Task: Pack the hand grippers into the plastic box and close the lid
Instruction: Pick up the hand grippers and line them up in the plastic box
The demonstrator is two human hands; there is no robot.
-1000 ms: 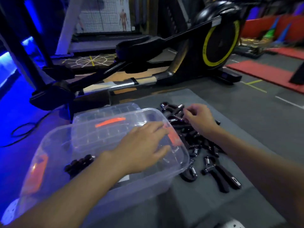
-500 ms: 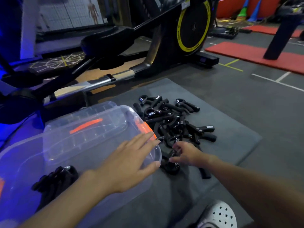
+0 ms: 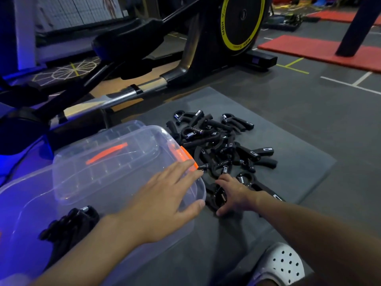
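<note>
One hand gripper (image 3: 219, 198) now gripped by right hand (image 3: 235, 191); left hand (image 3: 162, 205) flat on box (image 3: 31, 199).

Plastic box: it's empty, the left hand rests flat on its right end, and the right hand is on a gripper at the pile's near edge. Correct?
Not empty. The head view shows a few black hand grippers already inside the plastic box, at its left end. The rest stands: left hand flat on its right end, right hand on a gripper at the pile's near edge.
</note>
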